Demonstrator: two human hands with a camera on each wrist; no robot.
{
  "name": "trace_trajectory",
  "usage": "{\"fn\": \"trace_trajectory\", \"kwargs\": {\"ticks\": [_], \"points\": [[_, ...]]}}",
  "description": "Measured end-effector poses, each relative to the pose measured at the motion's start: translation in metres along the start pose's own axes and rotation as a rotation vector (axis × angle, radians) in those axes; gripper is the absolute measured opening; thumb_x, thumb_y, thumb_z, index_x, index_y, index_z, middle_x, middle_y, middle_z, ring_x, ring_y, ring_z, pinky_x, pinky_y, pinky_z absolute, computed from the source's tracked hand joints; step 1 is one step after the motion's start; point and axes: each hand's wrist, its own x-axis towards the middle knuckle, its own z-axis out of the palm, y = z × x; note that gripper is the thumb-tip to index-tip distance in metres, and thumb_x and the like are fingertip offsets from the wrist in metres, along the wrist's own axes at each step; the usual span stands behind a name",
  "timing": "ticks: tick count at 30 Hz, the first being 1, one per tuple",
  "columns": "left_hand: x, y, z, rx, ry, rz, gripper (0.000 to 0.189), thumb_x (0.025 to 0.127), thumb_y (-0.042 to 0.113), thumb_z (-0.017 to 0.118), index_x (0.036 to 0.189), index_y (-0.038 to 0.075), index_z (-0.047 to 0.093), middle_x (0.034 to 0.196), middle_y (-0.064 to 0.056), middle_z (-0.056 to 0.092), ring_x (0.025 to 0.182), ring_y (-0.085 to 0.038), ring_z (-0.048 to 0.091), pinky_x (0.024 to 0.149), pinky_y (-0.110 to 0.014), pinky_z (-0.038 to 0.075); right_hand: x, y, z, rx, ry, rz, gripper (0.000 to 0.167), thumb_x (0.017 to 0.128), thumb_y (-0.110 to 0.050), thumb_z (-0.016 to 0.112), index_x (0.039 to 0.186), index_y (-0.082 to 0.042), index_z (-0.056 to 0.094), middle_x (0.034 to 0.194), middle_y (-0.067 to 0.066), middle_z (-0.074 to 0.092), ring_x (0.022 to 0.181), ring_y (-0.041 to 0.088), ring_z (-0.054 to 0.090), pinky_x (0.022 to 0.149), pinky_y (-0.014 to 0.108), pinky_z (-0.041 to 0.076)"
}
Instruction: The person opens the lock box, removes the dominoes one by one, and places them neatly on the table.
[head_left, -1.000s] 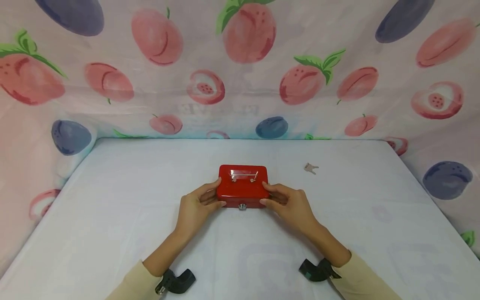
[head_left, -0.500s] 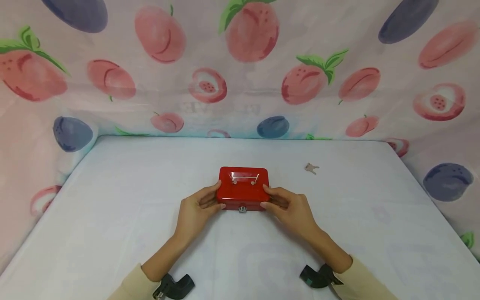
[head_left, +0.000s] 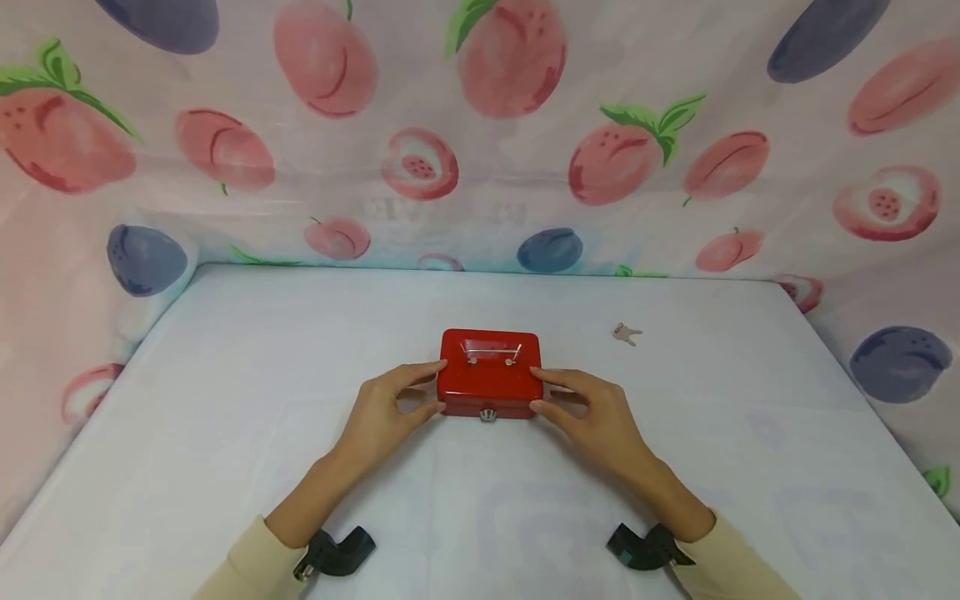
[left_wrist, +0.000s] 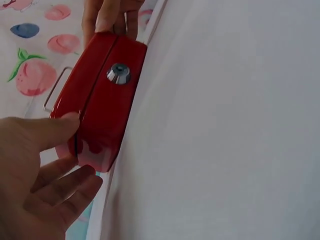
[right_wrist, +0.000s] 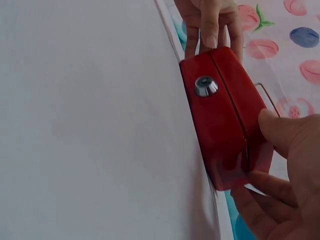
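A small red cash box (head_left: 491, 375) lies on the white-covered table, its lid down. On its lid is a folding wire handle (head_left: 492, 353), and a silver key lock (left_wrist: 119, 74) faces the person. My left hand (head_left: 382, 412) is at the box's left end, thumb tip on the front corner by the lid seam, fingers fairly straight and spread along the side. At the opposite end, my right hand (head_left: 596, 417) mirrors it, with thumb and index fingertips touching the box. Its remaining fingers sit loosely beside the end wall in the right wrist view.
A pair of small keys (head_left: 626, 334) lies on the table (head_left: 300, 333), beyond the box to the right. Behind the table hangs a fruit-print cloth (head_left: 495, 175). Each wrist carries a black camera mount (head_left: 341, 552) near the beige sleeve.
The box has slid slightly toward the person, then stayed put. Both hands have loosened and drawn a little outward, their fingers straighter, with fingertips still at the box's ends.
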Motion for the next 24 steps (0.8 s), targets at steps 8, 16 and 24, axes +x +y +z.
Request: {"fn": "trace_trajectory", "kwargs": {"ticks": [8, 16, 24], "points": [[0.006, -0.015, 0.001, -0.066, -0.123, 0.065, 0.074, 0.076, 0.007, 0.08, 0.141, 0.019, 0.048, 0.147, 0.0, 0.04, 0.127, -0.02, 0.046, 0.094, -0.035, 0.048, 0.009, 0.013, -0.009, 0.148, -0.149, -0.031, 0.048, 0.084, -0.009, 0.073, 0.13, -0.012, 0.06, 0.151, 0.006, 0.035, 0.135, 0.026, 0.035, 0.093, 0.045, 0.048], [0.016, -0.024, 0.003, -0.008, -0.181, 0.082, 0.085, 0.077, 0.013, 0.08, 0.148, 0.023, 0.036, 0.156, 0.003, 0.023, 0.14, -0.018, 0.026, 0.102, -0.041, 0.04, 0.027, 0.006, -0.02, 0.289, -0.267, -0.039, 0.038, 0.081, 0.003, 0.072, 0.117, -0.002, 0.061, 0.152, 0.018, 0.028, 0.138, 0.035, 0.027, 0.099, 0.057, 0.039], [0.02, -0.029, 0.005, -0.091, -0.176, 0.059, 0.081, 0.077, 0.012, 0.08, 0.146, 0.027, 0.04, 0.155, 0.009, 0.025, 0.14, -0.015, 0.027, 0.103, -0.037, 0.039, 0.028, 0.009, -0.017, 0.383, -0.252, -0.036, 0.036, 0.079, 0.006, 0.072, 0.114, 0.0, 0.062, 0.152, 0.017, 0.03, 0.137, 0.033, 0.031, 0.1, 0.054, 0.039]]}}
